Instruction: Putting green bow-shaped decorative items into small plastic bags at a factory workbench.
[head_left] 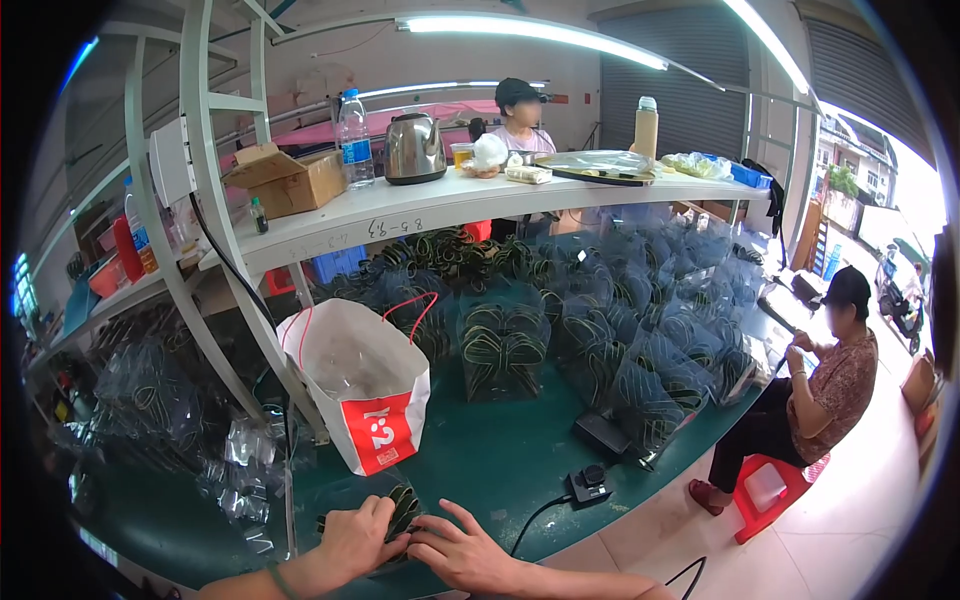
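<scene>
At the near edge of the green table, a looped bundle of dark green, pale-edged leaves or ribbon (402, 508) lies between my hands, with clear plastic film around it. My left hand (352, 538) is closed on its left side, fingers bent over it. My right hand (462, 552) grips the near right side, its fingertips meeting the left hand's; one finger is lifted. The fingers partly hide the bundle. Just beyond stands a white and red paper bag (408, 400) with red cord handles. A similar looped bundle in a clear bag (503, 350) stands farther back.
Many more bagged bundles (640, 300) crowd the table's (490, 440) far and right parts. A small black camera (590, 484) with a cable and a black box (602, 434) lie right. Above, a white shelf (420, 212) carries a kettle (414, 150). A person (835, 375) sits right.
</scene>
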